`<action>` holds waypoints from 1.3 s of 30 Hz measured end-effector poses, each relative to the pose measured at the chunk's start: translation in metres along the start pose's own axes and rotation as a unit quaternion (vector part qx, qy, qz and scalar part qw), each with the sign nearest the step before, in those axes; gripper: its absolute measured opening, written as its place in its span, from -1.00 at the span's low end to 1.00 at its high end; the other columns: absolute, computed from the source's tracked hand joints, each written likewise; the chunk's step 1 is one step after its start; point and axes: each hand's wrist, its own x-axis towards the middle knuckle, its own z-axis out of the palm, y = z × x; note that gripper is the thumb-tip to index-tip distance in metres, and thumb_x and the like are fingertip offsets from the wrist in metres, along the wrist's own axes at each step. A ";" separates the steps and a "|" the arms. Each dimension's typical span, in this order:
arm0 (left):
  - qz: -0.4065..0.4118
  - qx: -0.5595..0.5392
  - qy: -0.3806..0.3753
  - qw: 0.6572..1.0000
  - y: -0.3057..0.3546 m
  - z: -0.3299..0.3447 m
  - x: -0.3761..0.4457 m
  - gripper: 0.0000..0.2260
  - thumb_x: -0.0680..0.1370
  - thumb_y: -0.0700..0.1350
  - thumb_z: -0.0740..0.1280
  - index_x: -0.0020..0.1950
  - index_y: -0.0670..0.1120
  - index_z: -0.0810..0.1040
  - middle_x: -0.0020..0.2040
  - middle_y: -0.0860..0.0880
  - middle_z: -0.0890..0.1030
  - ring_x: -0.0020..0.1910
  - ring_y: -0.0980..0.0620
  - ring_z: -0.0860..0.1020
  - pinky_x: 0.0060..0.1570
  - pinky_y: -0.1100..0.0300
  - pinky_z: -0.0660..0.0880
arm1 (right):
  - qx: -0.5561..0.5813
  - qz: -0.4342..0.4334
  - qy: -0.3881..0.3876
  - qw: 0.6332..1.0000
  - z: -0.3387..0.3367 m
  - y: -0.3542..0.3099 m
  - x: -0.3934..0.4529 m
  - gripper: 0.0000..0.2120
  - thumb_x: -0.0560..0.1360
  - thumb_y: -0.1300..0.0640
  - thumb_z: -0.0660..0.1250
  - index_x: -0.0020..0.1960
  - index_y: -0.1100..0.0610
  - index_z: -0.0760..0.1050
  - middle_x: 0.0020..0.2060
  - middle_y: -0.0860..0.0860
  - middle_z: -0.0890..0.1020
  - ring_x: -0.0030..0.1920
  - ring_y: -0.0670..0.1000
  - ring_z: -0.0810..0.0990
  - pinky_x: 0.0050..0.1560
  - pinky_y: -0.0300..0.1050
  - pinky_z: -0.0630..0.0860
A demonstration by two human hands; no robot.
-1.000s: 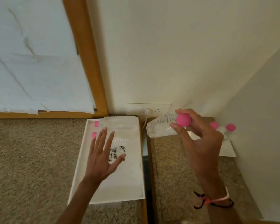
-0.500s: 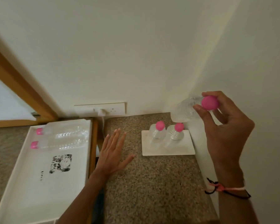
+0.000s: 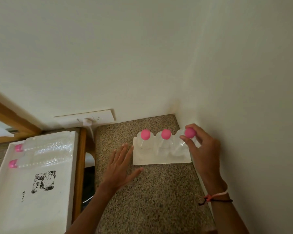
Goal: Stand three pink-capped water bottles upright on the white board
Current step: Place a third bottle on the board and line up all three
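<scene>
Now right hand [image 3: 203, 149] fingers [image 3: 184, 138] pinch the third bottle's cap [image 3: 190, 133]; left hand [image 3: 119, 168] fingers splayed.

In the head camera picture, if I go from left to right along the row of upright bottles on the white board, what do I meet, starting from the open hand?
left hand → left bottle → middle bottle → right bottle, held at its pink cap → right hand → side wall

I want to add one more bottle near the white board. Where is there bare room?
The white board is crowded: three upright bottles fill it, the right hand on the wall-side one. Free: speckled counter in front of the board, and the strip behind it toward the wall socket.
</scene>
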 end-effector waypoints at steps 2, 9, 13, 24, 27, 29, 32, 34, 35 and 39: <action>0.006 0.000 0.003 1.000 0.002 0.005 0.004 -0.18 0.57 0.45 0.09 0.60 -0.15 0.26 0.61 -0.17 0.22 0.60 -0.15 0.19 0.57 -0.15 0.05 | 0.002 0.014 -0.010 1.000 0.005 0.008 -0.002 -0.73 0.43 0.13 0.55 0.11 0.08 0.62 -0.13 -0.02 0.72 -0.14 0.04 0.68 -0.05 0.10 0.65; -0.004 -0.034 -0.028 0.999 0.007 0.010 0.007 -0.15 0.56 0.48 0.07 0.61 -0.13 0.20 0.60 -0.17 0.25 0.58 -0.16 0.26 0.54 -0.16 0.15 | 0.016 0.011 -0.014 1.000 0.010 0.017 -0.002 -0.70 0.43 0.11 0.55 0.15 0.07 0.61 -0.03 -0.05 0.73 -0.02 -0.04 0.69 0.03 0.07 0.64; -0.073 -0.227 -0.034 0.971 0.019 0.001 0.015 -0.12 0.48 0.43 0.31 0.65 0.04 0.08 0.56 -0.01 0.36 0.47 0.02 0.38 0.40 -0.05 0.43 | 0.028 0.064 -0.062 0.996 0.010 0.025 -0.012 -0.36 0.32 0.05 0.63 0.34 0.01 0.47 0.16 -0.26 0.57 0.13 -0.29 0.54 0.21 -0.38 0.46; -0.117 -0.362 0.010 0.925 0.045 -0.005 0.040 -0.39 0.34 0.28 0.51 0.34 0.33 0.40 0.29 0.10 0.56 0.25 0.15 0.52 0.16 0.08 0.51 | 0.035 0.217 -0.121 0.968 0.051 0.073 -0.038 -0.19 0.18 -0.18 0.58 0.36 -0.05 0.41 0.22 -0.08 0.60 0.22 -0.04 0.58 0.22 0.12 0.57; -0.135 -0.357 0.018 0.924 0.046 0.004 0.038 -0.38 0.34 0.28 0.49 0.35 0.14 0.47 0.29 -0.01 0.57 0.26 -0.05 0.53 0.22 -0.12 0.51 | 0.036 0.214 -0.093 0.972 0.058 0.074 -0.038 -0.20 0.22 -0.21 0.52 0.40 -0.03 0.40 0.27 -0.05 0.59 0.26 0.01 0.56 0.25 0.15 0.54; -0.145 -0.354 0.026 0.923 0.050 0.001 0.038 -0.43 0.34 0.24 0.46 0.32 0.13 0.48 0.26 -0.02 0.58 0.25 -0.05 0.54 0.21 -0.06 0.51 | 0.039 0.215 -0.091 0.972 0.060 0.074 -0.038 -0.23 0.25 -0.22 0.49 0.39 -0.03 0.41 0.25 -0.04 0.60 0.25 0.01 0.57 0.25 0.16 0.55; -0.152 -0.362 0.031 0.919 0.053 -0.004 0.036 -0.50 0.38 0.23 0.45 0.28 0.15 0.51 0.21 0.10 0.61 0.21 0.20 0.56 0.16 0.30 0.48 | 0.037 0.214 -0.099 0.971 0.064 0.077 -0.036 -0.29 0.28 -0.22 0.50 0.36 -0.06 0.43 0.21 -0.05 0.62 0.22 0.02 0.58 0.21 0.17 0.56; -0.144 -0.360 0.041 0.921 0.054 -0.011 0.035 -0.56 0.40 0.21 0.44 0.24 0.18 0.49 0.16 0.21 0.59 0.15 0.37 0.54 0.04 0.53 0.41 | 0.036 0.207 -0.108 0.972 0.067 0.075 -0.036 -0.30 0.30 -0.19 0.51 0.37 -0.06 0.42 0.22 -0.05 0.61 0.24 0.02 0.58 0.22 0.16 0.56; -0.148 -0.361 0.037 0.920 0.052 -0.013 0.034 -0.57 0.40 0.20 0.44 0.24 0.19 0.49 0.16 0.22 0.59 0.14 0.38 0.54 0.02 0.55 0.41 | 0.039 0.204 -0.110 0.972 0.069 0.072 -0.036 -0.31 0.32 -0.14 0.54 0.39 -0.05 0.42 0.23 -0.05 0.61 0.24 0.02 0.57 0.23 0.13 0.55; -0.184 -0.349 0.035 0.918 0.036 -0.014 0.021 -0.53 0.41 0.24 0.45 0.27 0.16 0.51 0.19 0.09 0.63 0.20 0.18 0.57 0.20 0.24 0.50 | 0.054 0.203 -0.119 0.970 0.079 0.061 -0.043 -0.37 0.33 -0.14 0.54 0.33 -0.02 0.46 0.14 -0.04 0.65 0.15 0.00 0.62 0.16 0.12 0.59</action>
